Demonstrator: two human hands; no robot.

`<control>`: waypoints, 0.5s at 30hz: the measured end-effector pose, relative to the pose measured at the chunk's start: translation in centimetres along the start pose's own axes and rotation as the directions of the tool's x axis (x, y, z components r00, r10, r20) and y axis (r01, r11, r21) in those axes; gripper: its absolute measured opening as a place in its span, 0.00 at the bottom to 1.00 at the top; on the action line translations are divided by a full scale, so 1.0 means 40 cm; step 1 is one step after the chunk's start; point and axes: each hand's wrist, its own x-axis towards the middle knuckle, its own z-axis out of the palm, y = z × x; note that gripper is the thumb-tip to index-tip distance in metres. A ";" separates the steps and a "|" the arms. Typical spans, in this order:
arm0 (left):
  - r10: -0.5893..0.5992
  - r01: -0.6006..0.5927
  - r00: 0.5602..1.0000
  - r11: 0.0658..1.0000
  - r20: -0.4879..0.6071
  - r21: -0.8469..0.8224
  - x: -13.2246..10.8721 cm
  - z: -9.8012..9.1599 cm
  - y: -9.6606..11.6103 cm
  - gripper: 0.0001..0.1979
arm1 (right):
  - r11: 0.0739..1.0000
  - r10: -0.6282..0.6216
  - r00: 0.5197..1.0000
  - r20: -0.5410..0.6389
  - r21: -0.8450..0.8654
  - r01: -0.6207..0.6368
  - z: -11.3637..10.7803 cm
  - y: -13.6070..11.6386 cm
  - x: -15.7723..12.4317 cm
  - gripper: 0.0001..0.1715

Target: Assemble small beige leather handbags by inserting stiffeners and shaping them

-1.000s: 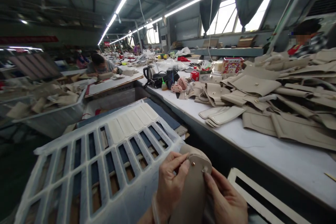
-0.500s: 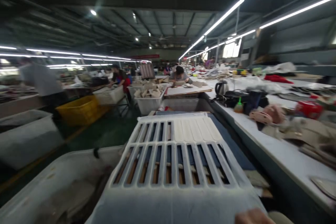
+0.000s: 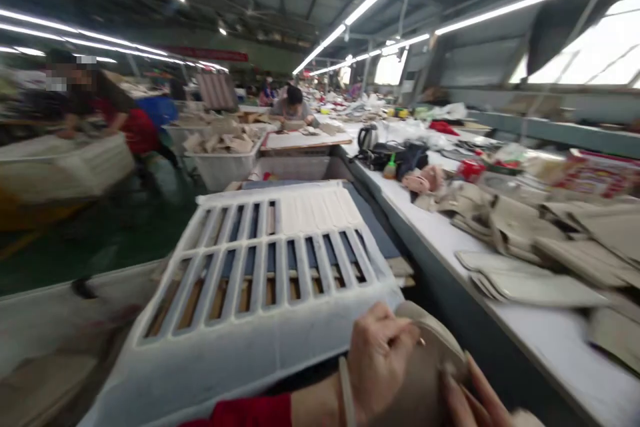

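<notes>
At the bottom of the view my left hand [image 3: 376, 361] is closed round the upper edge of a beige leather flap piece [image 3: 430, 360] with a small metal snap. My right hand [image 3: 473, 398] pinches the same piece from its right side; only its fingers show at the lower edge. A red sleeve covers my left forearm. Just in front of my hands lies an upturned white slatted plastic crate [image 3: 270, 267].
A long white worktable [image 3: 525, 327] runs along the right, piled with beige leather pieces [image 3: 525, 233], a kettle [image 3: 367, 137] and small items. White bins [image 3: 220, 163] of cut pieces stand at left. A person in red [image 3: 105, 107] bends over a bin; another person [image 3: 293, 103] works farther back.
My view swung left and up, losing my hands, then came back down and right. Both hands with the beige piece are in sight again, lower in the frame than before.
</notes>
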 end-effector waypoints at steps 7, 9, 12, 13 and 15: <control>0.060 -0.048 0.990 0.994 0.124 -0.100 0.006 -0.008 -0.029 0.15 | 0.983 0.181 0.970 -0.164 0.065 -0.173 -0.065 -0.034 -0.047 0.45; 0.074 -0.053 0.987 0.988 0.139 -0.144 0.007 -0.009 -0.033 0.14 | 0.989 0.148 0.976 -0.159 0.038 -0.144 -0.064 -0.031 -0.042 0.42; 0.120 -0.075 0.974 0.971 0.192 -0.227 0.018 -0.010 -0.038 0.16 | 0.994 0.108 0.986 -0.128 0.047 -0.103 -0.070 -0.024 -0.039 0.37; 0.135 -0.073 0.962 0.964 0.236 -0.254 0.023 -0.010 -0.040 0.18 | 0.994 0.104 0.989 -0.109 0.053 -0.099 -0.073 -0.022 -0.039 0.34; 0.134 -0.022 0.928 0.952 0.347 -0.306 0.034 -0.011 -0.045 0.24 | 0.995 0.096 0.993 -0.068 0.040 -0.094 -0.077 -0.024 -0.037 0.30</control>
